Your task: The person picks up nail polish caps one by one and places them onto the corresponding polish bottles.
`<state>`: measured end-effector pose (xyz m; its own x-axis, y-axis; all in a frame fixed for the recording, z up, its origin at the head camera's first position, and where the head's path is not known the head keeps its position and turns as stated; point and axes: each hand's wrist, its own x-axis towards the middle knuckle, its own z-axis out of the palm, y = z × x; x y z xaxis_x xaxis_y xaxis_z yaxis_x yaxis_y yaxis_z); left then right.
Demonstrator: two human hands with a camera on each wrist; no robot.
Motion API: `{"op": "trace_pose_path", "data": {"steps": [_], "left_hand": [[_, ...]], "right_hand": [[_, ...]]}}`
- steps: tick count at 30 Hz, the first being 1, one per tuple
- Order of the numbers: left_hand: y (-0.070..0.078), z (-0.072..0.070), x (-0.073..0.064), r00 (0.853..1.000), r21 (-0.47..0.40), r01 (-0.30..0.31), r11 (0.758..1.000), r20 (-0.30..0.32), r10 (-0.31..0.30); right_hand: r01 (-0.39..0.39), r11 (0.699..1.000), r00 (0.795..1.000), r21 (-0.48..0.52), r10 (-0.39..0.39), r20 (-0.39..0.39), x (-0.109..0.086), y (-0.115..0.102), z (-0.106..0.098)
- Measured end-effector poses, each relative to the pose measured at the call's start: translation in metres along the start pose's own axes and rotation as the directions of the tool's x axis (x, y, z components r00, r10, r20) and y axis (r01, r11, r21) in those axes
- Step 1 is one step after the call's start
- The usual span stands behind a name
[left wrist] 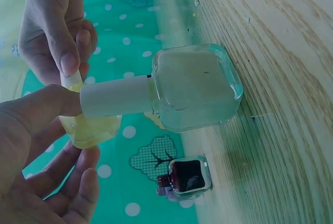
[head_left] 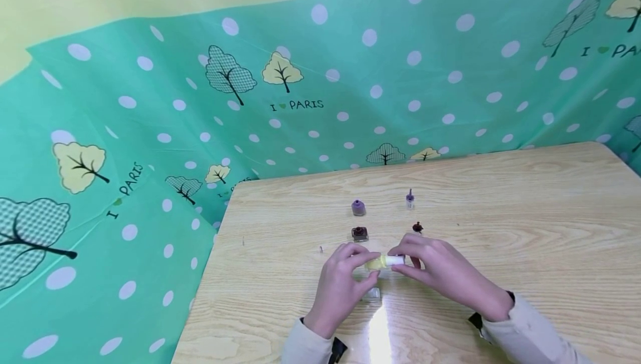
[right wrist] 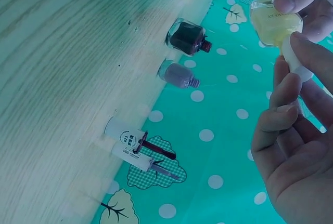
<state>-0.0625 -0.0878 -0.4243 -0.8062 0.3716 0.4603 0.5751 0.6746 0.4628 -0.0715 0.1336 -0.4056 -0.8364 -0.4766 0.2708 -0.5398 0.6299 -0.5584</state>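
A nail polish bottle (head_left: 374, 264) with pale yellow polish is held sideways above the table by my left hand (head_left: 340, 278), thumb and fingers on its glass body. My right hand (head_left: 440, 266) pinches its white cap (right wrist: 296, 60), which sits at the bottle's neck. Below the left hand stands another nail polish bottle (left wrist: 195, 89), clear to pale, with its white cap (left wrist: 117, 96) on. Beyond the hands are an uncapped dark red bottle (head_left: 359, 234) and an uncapped purple bottle (head_left: 358, 207).
Two white brush caps stand on the table with brushes pointing up: one with a dark red brush (right wrist: 158, 149), one with a purple brush (right wrist: 165, 170). The wooden table (head_left: 526, 208) meets a green dotted cloth (head_left: 300, 74) at its back and left.
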Motion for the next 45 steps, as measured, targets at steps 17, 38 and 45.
{"op": "trace_pose_path", "data": {"steps": [17,38,45], "left_hand": [[-0.0006,0.0006,0.0018,1.000,0.014,-0.020,1.000,-0.015,0.020],[0.0004,0.0031,0.0077,0.994,0.025,-0.094,0.995,-0.051,0.095],[-0.0013,0.0025,0.0055,0.997,0.024,-0.066,0.998,-0.033,0.067]], "right_hand": [[0.025,0.999,0.998,-0.023,-0.026,-0.063,0.0005,0.0027,0.0027],[-0.124,0.992,0.991,-0.019,0.123,-0.049,0.0067,-0.0009,0.0079],[-0.134,0.991,0.991,-0.019,0.134,-0.024,0.0056,0.0019,0.0046]]}}
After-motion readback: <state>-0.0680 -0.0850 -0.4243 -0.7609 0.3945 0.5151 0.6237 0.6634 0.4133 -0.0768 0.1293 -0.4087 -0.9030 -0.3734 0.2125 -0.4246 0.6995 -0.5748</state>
